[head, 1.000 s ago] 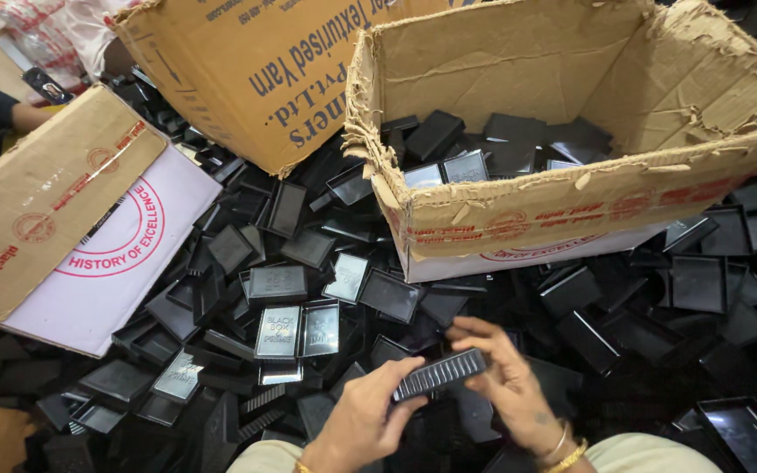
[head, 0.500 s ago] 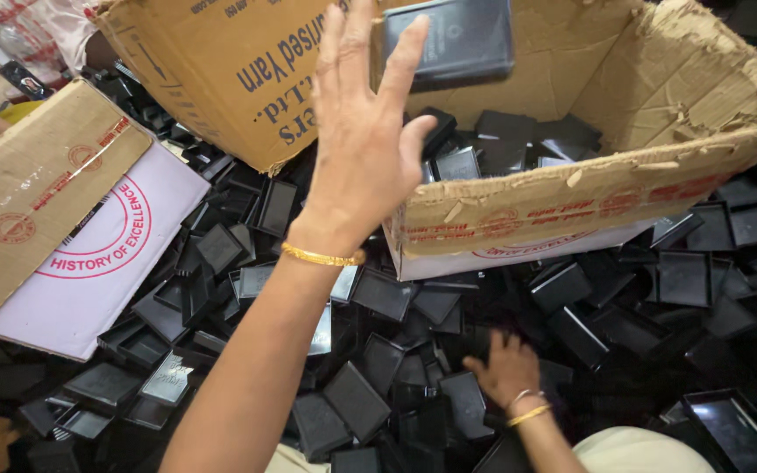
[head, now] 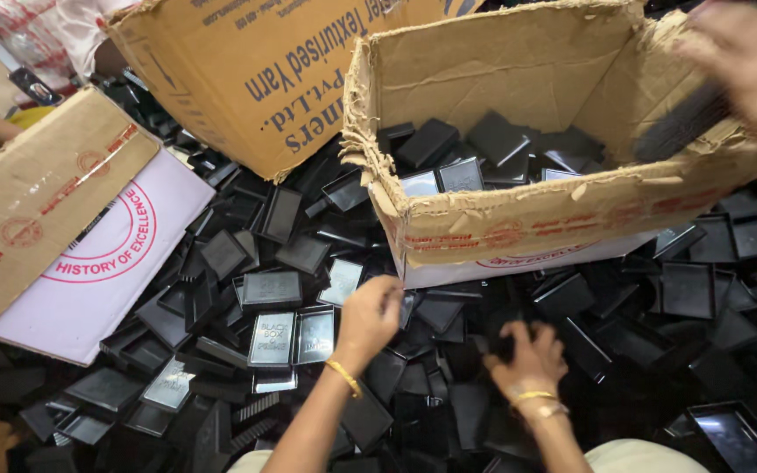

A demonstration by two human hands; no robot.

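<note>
Both my hands dig into the heap of black plastic trays [head: 273, 289]: left hand [head: 370, 317] curled around one, right hand [head: 532, 357] clawed on another, near the torn cardboard box [head: 536, 215] collecting them.

Torn carton [head: 519, 215] (seemingly half-full) beyond hands

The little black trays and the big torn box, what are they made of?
The black trays look like moulded plastic: thin, with raised rims and a smooth face that shines where the light hits. The torn box looks like brown corrugated cardboard: matte, with ragged, frayed edges at the top. Both hands, left hand and right hand, reach into the pile of trays.
</note>
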